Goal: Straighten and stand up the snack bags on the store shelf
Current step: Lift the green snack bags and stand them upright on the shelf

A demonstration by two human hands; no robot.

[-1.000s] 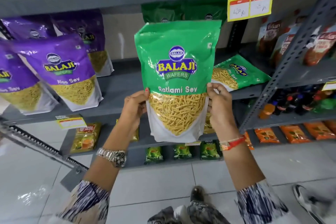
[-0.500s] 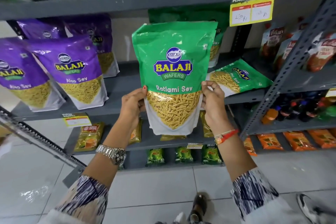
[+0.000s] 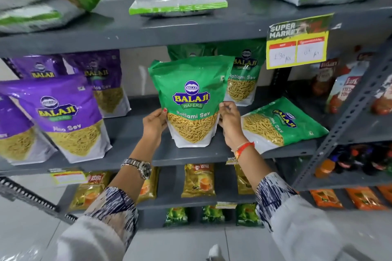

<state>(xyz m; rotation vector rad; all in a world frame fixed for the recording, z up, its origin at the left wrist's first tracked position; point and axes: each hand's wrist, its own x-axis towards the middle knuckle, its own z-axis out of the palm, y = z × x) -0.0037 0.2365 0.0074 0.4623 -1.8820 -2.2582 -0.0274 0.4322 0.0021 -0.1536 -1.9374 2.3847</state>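
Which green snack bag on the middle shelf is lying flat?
The green bag at far right, beside the right hand, lying tilted; the others stand upright.

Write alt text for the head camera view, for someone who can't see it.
Two hands, left hand and right hand, hold an upright green Balaji Ratlami Sev snack bag by its sides, its base at the grey metal middle shelf. Another green Ratlami Sev bag lies flat to its right, and purple Aloo Sev bags stand to the left.
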